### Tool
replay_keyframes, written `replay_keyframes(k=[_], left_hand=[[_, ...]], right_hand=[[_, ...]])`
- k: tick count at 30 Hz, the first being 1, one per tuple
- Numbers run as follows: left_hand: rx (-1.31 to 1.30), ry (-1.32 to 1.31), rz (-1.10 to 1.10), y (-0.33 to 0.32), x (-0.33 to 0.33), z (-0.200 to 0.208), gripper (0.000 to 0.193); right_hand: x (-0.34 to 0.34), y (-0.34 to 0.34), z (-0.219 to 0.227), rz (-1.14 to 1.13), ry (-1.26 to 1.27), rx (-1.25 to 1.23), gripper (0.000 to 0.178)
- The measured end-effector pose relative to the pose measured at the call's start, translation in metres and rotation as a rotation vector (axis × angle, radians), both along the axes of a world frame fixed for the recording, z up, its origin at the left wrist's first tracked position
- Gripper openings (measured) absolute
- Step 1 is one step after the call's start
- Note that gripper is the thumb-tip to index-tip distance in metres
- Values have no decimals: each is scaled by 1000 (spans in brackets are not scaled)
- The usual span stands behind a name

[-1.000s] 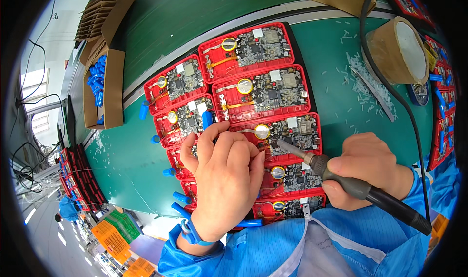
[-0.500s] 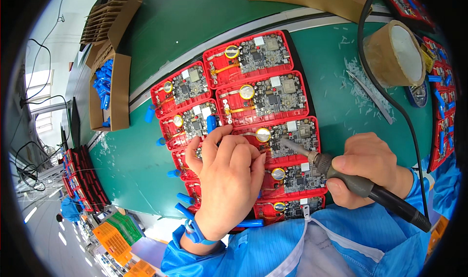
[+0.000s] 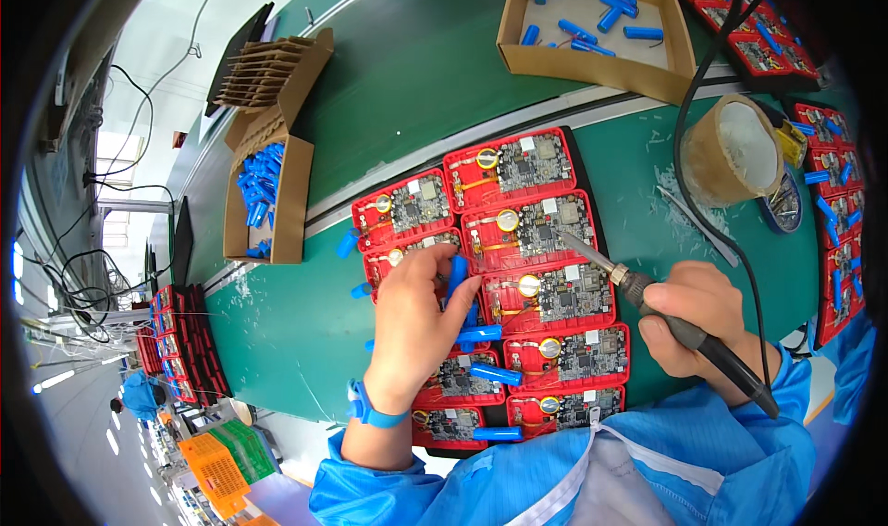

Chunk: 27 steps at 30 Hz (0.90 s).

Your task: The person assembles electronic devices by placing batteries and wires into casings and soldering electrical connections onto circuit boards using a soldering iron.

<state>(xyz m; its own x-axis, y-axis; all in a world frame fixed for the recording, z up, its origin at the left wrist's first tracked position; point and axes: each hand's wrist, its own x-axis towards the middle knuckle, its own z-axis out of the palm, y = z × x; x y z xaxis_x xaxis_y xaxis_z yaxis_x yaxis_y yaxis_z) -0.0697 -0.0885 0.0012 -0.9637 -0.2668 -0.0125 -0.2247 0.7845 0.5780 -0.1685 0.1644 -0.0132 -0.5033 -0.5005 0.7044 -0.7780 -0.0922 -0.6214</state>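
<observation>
My right hand (image 3: 694,322) is wrapped round the dark handle of a soldering iron (image 3: 684,330). Its metal tip points down over the circuit board (image 3: 532,232) in the second red case of the right column. Near the left column, my left hand (image 3: 412,327) has its thumb and fingers round a blue cylindrical battery (image 3: 457,274); the fingertips are partly hidden. Two columns of red cases (image 3: 488,269) hold grey boards, each visible one with a round coin cell (image 3: 528,285). Several more blue batteries (image 3: 495,374) lie across the lower cases.
An open carton (image 3: 294,202) of blue batteries stands at far left, a shallow cardboard box (image 3: 592,63) with more at the back. Tweezers (image 3: 698,225), white scraps and a tape roll (image 3: 731,151) lie right. A black cable (image 3: 684,128) hangs there. More red cases (image 3: 837,221) line the right edge.
The view has shifted, so the cases appear lower and farther right. The soldering iron tip has moved from the third right-hand board to the second. My left hand has shifted onto the blue battery.
</observation>
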Motion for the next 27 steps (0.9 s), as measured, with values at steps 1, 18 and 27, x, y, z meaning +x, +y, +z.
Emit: replay_keyframes(k=[1, 18, 27], left_hand=[[34, -35, 8, 0, 0, 0, 30], [1289, -243, -114, 42, 11, 45, 24], [1181, -97, -179, 40, 12, 35, 16]], right_hand=[[0, -1, -1, 15, -5, -20, 37], [6, -43, 35, 278, -381, -35, 33], [13, -53, 33, 154, -756, -120, 27]])
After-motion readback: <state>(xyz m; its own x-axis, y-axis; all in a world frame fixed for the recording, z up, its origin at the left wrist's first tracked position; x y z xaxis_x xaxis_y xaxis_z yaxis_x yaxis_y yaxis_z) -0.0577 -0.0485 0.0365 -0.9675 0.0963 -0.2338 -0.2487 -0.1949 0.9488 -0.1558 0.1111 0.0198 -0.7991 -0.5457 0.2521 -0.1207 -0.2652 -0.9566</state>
